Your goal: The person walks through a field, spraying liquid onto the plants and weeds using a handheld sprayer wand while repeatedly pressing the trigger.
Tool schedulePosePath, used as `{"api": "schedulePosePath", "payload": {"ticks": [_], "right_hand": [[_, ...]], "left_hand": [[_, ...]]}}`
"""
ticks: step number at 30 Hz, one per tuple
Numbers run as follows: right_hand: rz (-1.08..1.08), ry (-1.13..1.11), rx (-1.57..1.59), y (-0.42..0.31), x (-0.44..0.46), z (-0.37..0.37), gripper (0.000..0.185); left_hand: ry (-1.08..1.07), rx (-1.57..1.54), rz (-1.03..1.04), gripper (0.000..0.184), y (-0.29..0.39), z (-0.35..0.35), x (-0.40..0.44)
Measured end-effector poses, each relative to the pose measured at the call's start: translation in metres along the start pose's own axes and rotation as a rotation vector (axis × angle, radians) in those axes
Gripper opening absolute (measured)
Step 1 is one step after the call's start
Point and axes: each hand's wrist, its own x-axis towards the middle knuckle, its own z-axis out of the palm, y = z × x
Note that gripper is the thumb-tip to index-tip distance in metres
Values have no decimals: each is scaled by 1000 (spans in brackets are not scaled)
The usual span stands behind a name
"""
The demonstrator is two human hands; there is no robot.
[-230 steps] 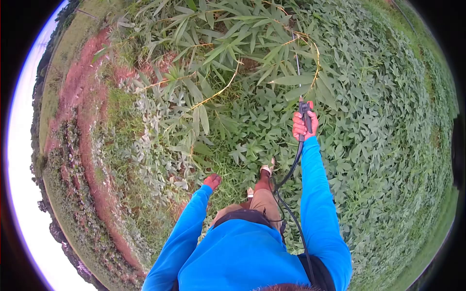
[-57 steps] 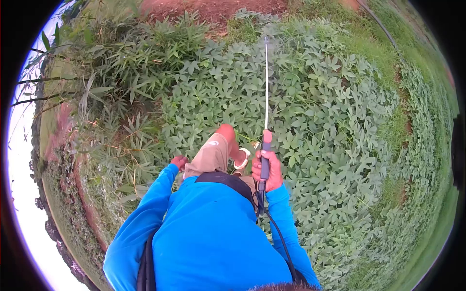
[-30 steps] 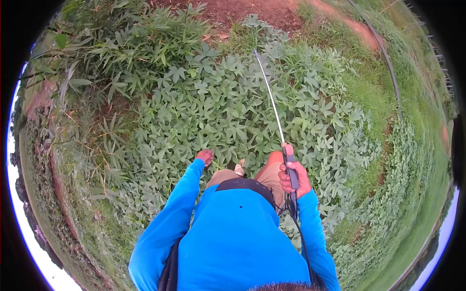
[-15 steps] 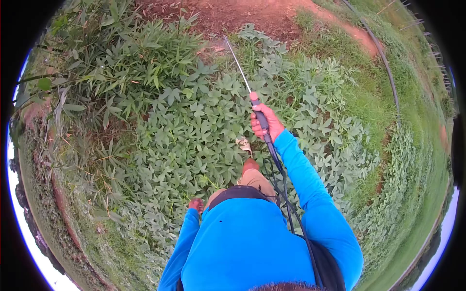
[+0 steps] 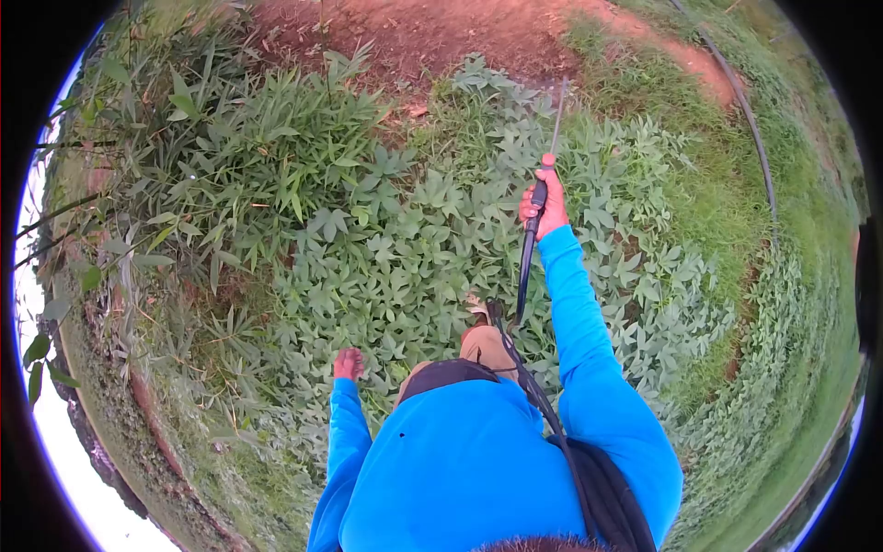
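Note:
My right hand point(image 5: 549, 204) is closed around the dark handle of a sprayer wand point(image 5: 558, 129). Its thin metal tube points forward, past a reddish collar, over the leaves toward the bare soil. A black hose point(image 5: 524, 276) runs from the handle back along my right side. Fine spray may be leaving the tip, but it is too faint to be sure. My left hand point(image 5: 348, 363) hangs low over the plants with its fingers curled in, and nothing shows in it. Broad-leaved green plants point(image 5: 395, 267) spread beneath both hands.
Bushy narrow-leaved growth point(image 5: 267, 147) stands at the left. Reddish bare soil point(image 5: 441, 37) lies ahead. A dark pipe point(image 5: 750, 115) curves through the grass point(image 5: 727, 193) on the right. One foot point(image 5: 475, 308) shows among the leaves. Thin branches hang at the far left.
My right hand has swung the wand to the right and forward, so its tip now lies further right. My left hand has moved slightly left and forward.

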Motion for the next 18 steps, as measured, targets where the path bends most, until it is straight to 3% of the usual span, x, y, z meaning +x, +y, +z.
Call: {"api": "schedulePosePath", "payload": {"ticks": [3,5,8,12,14,15,17,18], "right_hand": [[-182,138,70,-26,2,1,31],[-229,152,22,-39,5,-2,37],[-388,173,-7,-63,16,-12,40],[-352,148,4,-123,48,-32,39],[-152,-21,93,-161,69,-41,38],[-146,-24,89,-176,74,-39,38],[-103,-287,101,-204,79,-27,37],[-95,-286,103,-215,85,-24,37]], "left_hand": [[75,103,-26,31,26,12,11],[13,98,10,29,25,19,10],[-65,102,-131,28,8,36,7],[-83,206,-265,25,-24,47,-10],[-60,184,-360,24,-38,40,-18],[-42,166,-450,24,-41,36,-20],[-33,145,-433,24,-50,17,-27],[-31,134,-417,24,-50,10,-28]]}}
